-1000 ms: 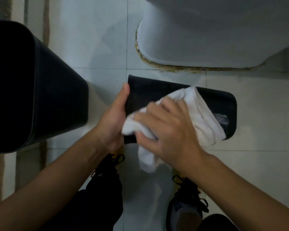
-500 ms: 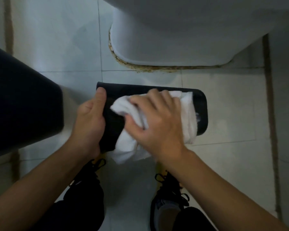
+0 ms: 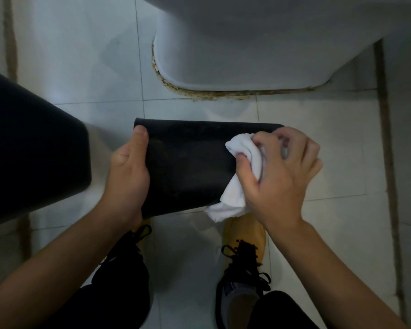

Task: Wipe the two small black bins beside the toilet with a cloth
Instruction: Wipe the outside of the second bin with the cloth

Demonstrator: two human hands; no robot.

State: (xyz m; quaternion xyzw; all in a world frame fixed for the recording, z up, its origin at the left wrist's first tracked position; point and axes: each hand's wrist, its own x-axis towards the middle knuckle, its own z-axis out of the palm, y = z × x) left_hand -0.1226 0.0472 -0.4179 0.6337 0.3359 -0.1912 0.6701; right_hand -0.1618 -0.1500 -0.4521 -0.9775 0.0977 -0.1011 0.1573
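Currently, at centre frame: one small black bin (image 3: 190, 167) lying on its side on the tiled floor (image 3: 81, 55) below the toilet base (image 3: 235, 51), left hand (image 3: 128, 172) gripping its left end, thumb over the top edge. Right hand (image 3: 280, 172), fingers curled round a bunched white cloth (image 3: 237, 186), presses it to the right end. Second black bin (image 3: 29, 150) at left edge; both look light, stiff, smooth plastic, best steadied by an end or rim.
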